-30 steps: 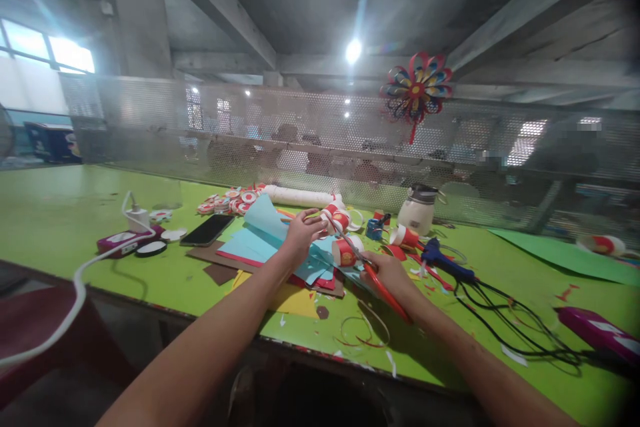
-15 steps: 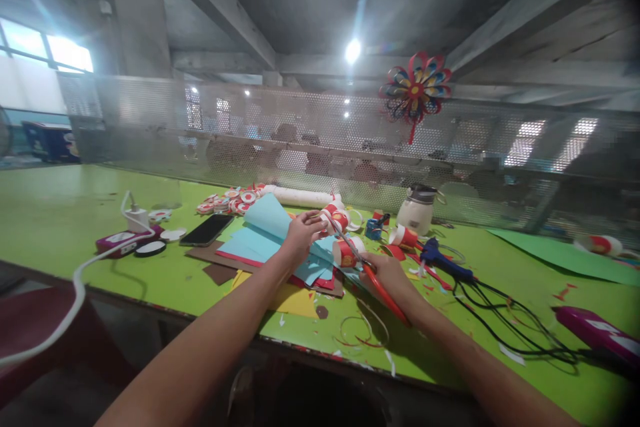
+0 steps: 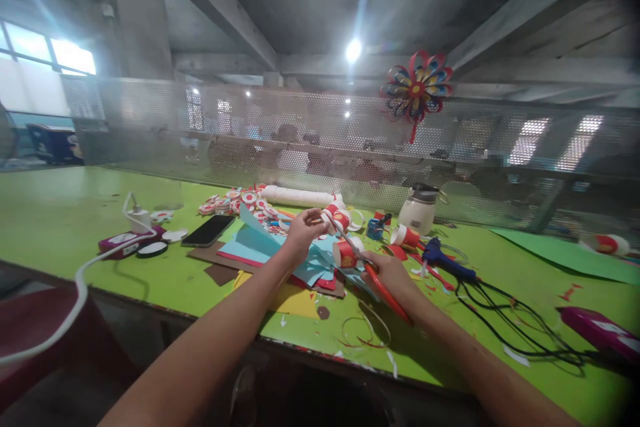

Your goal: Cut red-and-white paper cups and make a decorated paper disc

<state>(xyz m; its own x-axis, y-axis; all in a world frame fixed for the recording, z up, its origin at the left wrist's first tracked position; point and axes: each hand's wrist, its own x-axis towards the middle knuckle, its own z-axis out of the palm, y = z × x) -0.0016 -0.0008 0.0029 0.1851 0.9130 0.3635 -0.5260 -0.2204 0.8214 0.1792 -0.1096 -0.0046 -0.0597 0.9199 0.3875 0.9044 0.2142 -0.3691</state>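
My left hand (image 3: 301, 233) pinches a light blue paper sheet (image 3: 250, 238) that lies over a stack of coloured paper on the green table (image 3: 60, 213). My right hand (image 3: 390, 275) grips red-handled scissors (image 3: 373, 275), whose blades reach up toward the left hand's fingertips. Red-and-white paper cups (image 3: 344, 252) stand just behind the blades.
A black phone (image 3: 207, 230), a charger with a white cable (image 3: 137, 219) and round red-and-white discs (image 3: 235, 199) lie to the left. A blue glue gun (image 3: 443, 259) with black cords, a white pot (image 3: 419, 209) and green paper (image 3: 565, 253) lie right. A mesh fence with a paper pinwheel (image 3: 417, 88) stands behind.
The raised flap of the blue sheet has dropped lower and narrower. Both hands have stayed almost in place.
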